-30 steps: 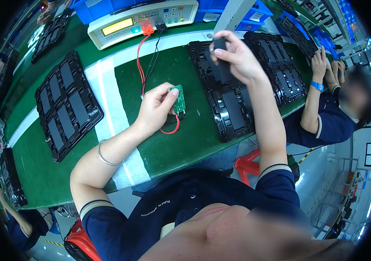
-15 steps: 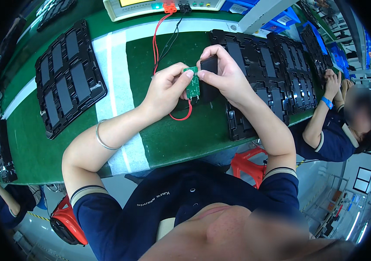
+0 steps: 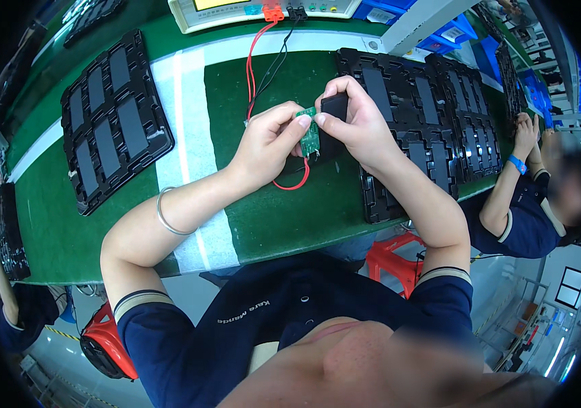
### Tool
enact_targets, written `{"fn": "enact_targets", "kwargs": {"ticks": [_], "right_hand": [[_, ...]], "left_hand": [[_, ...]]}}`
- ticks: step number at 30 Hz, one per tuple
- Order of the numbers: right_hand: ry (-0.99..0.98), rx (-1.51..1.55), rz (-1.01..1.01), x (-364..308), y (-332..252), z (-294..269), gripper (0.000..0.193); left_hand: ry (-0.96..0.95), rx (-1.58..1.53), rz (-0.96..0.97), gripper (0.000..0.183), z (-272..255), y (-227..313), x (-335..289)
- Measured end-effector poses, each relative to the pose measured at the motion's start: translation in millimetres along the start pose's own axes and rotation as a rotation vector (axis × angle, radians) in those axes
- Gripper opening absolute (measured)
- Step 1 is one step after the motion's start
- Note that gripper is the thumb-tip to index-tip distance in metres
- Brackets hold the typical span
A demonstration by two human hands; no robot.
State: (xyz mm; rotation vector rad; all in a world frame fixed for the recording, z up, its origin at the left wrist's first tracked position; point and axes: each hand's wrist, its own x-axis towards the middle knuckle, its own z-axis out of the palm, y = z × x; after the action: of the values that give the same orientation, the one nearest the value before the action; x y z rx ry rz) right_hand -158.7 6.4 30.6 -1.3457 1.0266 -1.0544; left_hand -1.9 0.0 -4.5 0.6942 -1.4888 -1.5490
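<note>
Between my hands is a small green circuit board [image 3: 310, 141], tilted, with tiny parts on its face. My left hand [image 3: 270, 139] pinches the board's upper left edge between thumb and fingers. My right hand [image 3: 362, 129] is curled around a black flat rectangular piece [image 3: 334, 105], and its thumb tip meets the board's upper right edge. A red wire [image 3: 295, 188] loops out from the board's lower end. Under the hands lies a dark object [image 3: 331, 149], mostly covered, so its kind cannot be made out.
Black trays [image 3: 117, 122] with grey rectangular inserts lie on the green bench mat [image 3: 284, 234]; more trays [image 3: 420, 146] are at right. At the back stands a bench instrument [image 3: 236, 15] with red and black leads [image 3: 250, 71]. A co-worker's arm [image 3: 505, 183] is at far right.
The board has tilted slightly between my fingers. The whole view has shifted a little; both hands keep their grips.
</note>
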Motion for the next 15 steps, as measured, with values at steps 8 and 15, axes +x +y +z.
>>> {"fn": "enact_targets", "kwargs": {"ticks": [8, 15], "right_hand": [[-0.009, 0.026, 0.023, -2, 4, -7, 0.026], [-0.044, -0.010, 0.038, 3, 2, 3, 0.026]], "left_hand": [[-0.025, 0.036, 0.036, 0.019, 1, -2, 2], [0.007, 0.041, 0.032, 0.018, -5, 0, -5]]}}
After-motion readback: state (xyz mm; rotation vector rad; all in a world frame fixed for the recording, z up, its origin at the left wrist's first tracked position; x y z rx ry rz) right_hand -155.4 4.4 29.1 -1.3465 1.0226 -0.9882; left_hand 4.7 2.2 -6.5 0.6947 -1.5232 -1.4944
